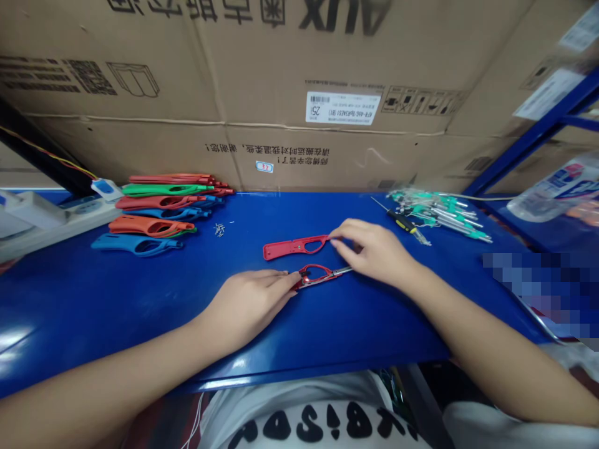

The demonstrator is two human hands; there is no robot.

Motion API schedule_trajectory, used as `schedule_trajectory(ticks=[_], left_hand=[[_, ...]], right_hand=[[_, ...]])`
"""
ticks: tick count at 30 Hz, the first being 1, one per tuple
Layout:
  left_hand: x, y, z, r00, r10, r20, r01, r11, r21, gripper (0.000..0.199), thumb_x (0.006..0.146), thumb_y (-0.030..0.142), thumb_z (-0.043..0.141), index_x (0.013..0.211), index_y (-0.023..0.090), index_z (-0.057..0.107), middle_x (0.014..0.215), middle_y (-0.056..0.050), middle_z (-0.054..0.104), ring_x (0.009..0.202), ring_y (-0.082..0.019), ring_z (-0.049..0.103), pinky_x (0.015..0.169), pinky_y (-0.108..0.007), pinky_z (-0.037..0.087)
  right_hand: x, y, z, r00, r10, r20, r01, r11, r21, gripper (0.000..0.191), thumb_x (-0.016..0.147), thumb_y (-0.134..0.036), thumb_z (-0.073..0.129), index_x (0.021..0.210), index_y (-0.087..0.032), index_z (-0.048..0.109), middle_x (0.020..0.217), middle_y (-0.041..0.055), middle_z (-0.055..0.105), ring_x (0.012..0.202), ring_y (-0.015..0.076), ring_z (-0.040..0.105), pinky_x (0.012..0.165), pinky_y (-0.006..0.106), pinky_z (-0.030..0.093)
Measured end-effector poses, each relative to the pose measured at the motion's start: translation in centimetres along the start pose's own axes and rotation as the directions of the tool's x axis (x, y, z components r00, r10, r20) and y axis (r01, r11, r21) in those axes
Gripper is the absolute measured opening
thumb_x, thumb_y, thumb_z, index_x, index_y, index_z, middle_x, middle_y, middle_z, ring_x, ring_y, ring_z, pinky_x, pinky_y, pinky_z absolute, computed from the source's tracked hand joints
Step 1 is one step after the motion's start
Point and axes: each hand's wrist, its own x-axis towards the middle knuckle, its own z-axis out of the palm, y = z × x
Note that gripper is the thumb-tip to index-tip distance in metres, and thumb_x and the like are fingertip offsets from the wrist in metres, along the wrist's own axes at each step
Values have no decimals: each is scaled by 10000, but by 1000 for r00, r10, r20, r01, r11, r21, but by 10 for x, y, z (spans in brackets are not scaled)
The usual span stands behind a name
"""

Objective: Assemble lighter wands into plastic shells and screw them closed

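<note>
My left hand [255, 302] is closed round the handle end of a red lighter-shaped half shell [318, 272], which has a metal rod and small parts in it. Behind it on the blue table lies a second red half shell [285, 249], its inner side up. My right hand [374, 252] has thumb and index finger pinched at the tip of that second shell; its lower fingers are beside the metal rod [342, 270] of the first. The left fingertips partly cover the first shell's handle.
Stacked coloured shells [145, 244] and a power strip [79, 215] are at left, near small screws [219, 231]. A yellow-black screwdriver [401, 221] and a pile of green-and-metal rods [444, 212] lie at right. A large cardboard box [262, 81] stands behind the blue table [140, 299].
</note>
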Motion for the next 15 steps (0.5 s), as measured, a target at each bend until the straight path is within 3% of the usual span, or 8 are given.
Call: schedule_trajectory(ticks=[2, 4, 7, 9, 12, 15], left_hand=[[0, -1, -1, 1000, 23, -4, -23, 999, 48, 278, 1042, 256, 443, 1212, 166, 645, 1073, -89, 764, 940, -232, 747, 773, -349, 616], [0, -4, -1, 999, 32, -9, -32, 998, 59, 283, 1042, 254, 440, 1214, 162, 646, 1084, -94, 762, 949, -234, 746, 775, -354, 619], [0, -10, 2, 999, 39, -19, -39, 999, 6, 271, 1037, 254, 459, 1213, 178, 650, 1119, -78, 756, 984, -223, 739, 824, -356, 615], [0, -14, 4, 999, 31, -25, -32, 999, -42, 261, 1031, 244, 471, 1209, 197, 657, 1146, -58, 751, 1013, -213, 732, 871, -361, 605], [2, -17, 5, 1000, -1, -30, -2, 996, -94, 255, 1022, 241, 488, 1196, 217, 673, 1161, -38, 749, 1030, -209, 727, 897, -370, 599], [4, -17, 4, 999, -19, -36, 15, 993, -121, 258, 1012, 244, 501, 1196, 211, 679, 1179, -47, 743, 1058, -213, 714, 917, -376, 592]], right_hand=[[2, 24, -22, 985, 161, -57, -168, 972, -161, 240, 931, -309, 567, 1102, -209, 702, 1103, 94, 721, 819, 226, 661, 700, 349, 484], [0, 51, -45, 935, 343, -86, -353, 898, -262, 226, 901, -293, 574, 1053, -196, 711, 1073, 112, 728, 842, 253, 658, 700, 356, 466], [-7, 89, -71, 747, 656, -107, -652, 690, -315, 166, 852, -277, 606, 945, -184, 708, 948, 126, 727, 798, 258, 639, 658, 339, 416], [-14, 107, -80, 694, 715, -85, -701, 645, -304, 80, 827, -224, 623, 839, -171, 682, 875, 126, 720, 750, 236, 623, 649, 330, 409], [-22, 123, -86, 691, 722, -33, -706, 664, -247, 73, 792, -143, 637, 731, -183, 631, 818, 110, 706, 717, 198, 604, 669, 315, 418], [-27, 129, -90, 671, 739, -66, -732, 645, -218, 49, 788, -170, 650, 751, -197, 635, 832, 113, 691, 714, 204, 591, 677, 331, 411]])
